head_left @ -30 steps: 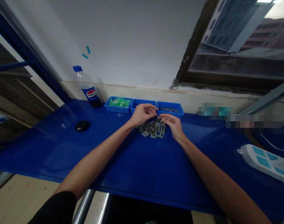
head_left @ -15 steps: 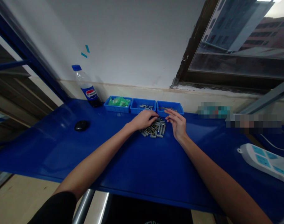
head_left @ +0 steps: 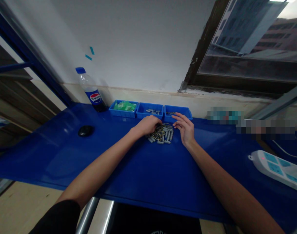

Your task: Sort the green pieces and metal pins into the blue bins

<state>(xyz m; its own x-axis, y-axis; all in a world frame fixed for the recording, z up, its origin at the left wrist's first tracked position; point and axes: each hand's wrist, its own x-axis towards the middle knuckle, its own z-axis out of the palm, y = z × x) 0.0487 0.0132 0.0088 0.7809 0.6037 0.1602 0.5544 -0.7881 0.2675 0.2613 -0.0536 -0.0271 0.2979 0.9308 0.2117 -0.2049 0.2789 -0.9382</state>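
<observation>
On the blue table a mixed pile of brass-coloured screws (head_left: 157, 134) and short grey sleeve-like pieces (head_left: 167, 135) lies between my hands. My left hand (head_left: 148, 125) reaches over the pile's upper left side with its fingers curled down into it; whatever the fingertips grip is hidden. To the right of the pile, my right hand (head_left: 184, 129) is raised with the fingers apart and holds nothing I can see. Just behind stand three blue bins: the left bin (head_left: 122, 113) has green packets, the middle bin (head_left: 149, 116) several grey pieces, the right bin (head_left: 184, 112) long thin metal pieces.
A cola bottle (head_left: 94, 96) stands at the back left by the wall, with a black computer mouse (head_left: 85, 131) in front of it. A white power strip (head_left: 275, 167) lies at the right. Blurred-out items sit at the back right. The blue table's front edge (head_left: 148, 203) is near me.
My left hand has drawn back slightly to the left and its fingers have curled in more, uncovering the top of the pile. My right hand has barely moved.
</observation>
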